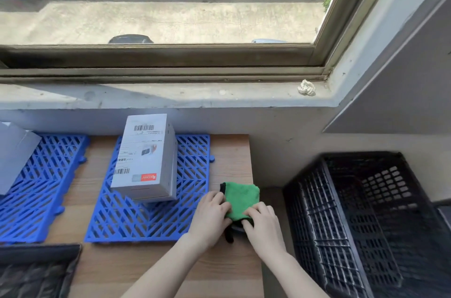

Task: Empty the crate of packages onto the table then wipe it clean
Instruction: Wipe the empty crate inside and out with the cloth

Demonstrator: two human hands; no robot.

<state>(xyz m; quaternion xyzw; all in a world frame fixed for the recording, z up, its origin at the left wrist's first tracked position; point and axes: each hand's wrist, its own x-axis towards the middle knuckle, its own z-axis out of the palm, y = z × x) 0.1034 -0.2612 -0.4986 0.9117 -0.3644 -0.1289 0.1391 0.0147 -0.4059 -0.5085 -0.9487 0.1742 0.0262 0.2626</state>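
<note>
At the right edge of the wooden table [136, 263], the left hand [211, 214] and right hand [262, 223] both grasp a folded green cloth [241, 196] with black trim. The black plastic lattice crate [314, 212] sits just right of the table. 1 white labelled cardboard package [144, 158] stands on a blue plastic grid mat [136, 222].

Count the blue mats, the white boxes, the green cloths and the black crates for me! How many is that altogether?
blue grid mats: 2
white packages: 2 (the left one is cut off by the picture's edge)
green cloth: 1
black crate: 1
Total: 6
</note>
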